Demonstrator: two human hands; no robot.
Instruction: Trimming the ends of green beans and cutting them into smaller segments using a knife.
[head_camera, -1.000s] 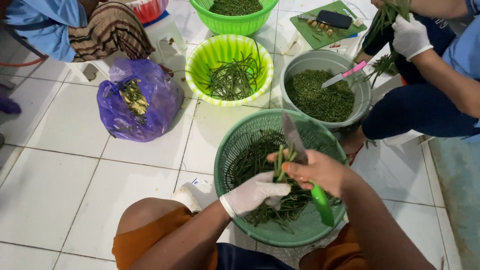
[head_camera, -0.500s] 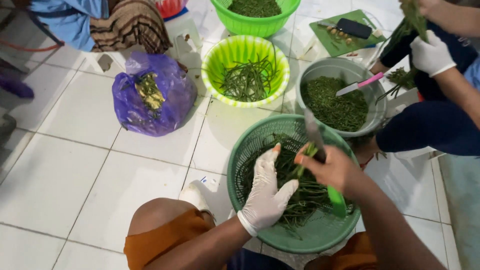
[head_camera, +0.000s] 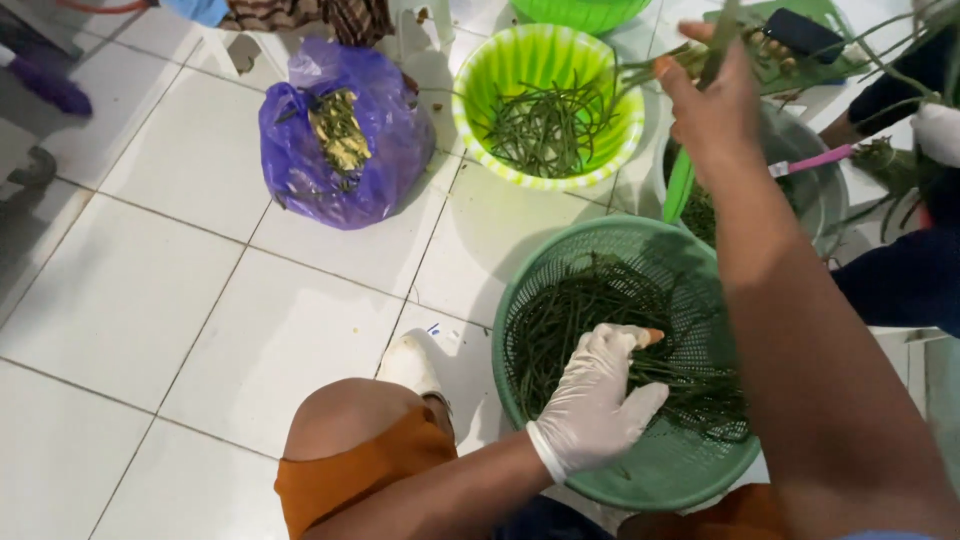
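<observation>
- The fingers (head_camera: 618, 345) of the left hand (head_camera: 597, 400), in a white glove torn at one tip, curl loosely down into the long green stalks (head_camera: 600, 330) and press on them; whether they pinch any is hidden beneath the palm.
- Those stalks lie under and around the fingers in a dark green basket (head_camera: 640, 470), its near rim cut off by the right forearm.
- Further out, the bare right hand (head_camera: 715, 105) is raised, fingers closed around a knife with a green handle (head_camera: 680, 185) that pokes out below the fist, plus a few stalks; the blade is hard to make out.
- Beyond it: a light green basket (head_camera: 548, 110) of stalks, a grey bowl mostly hidden behind the arm, and a purple bag (head_camera: 340, 140) off to the left.
</observation>
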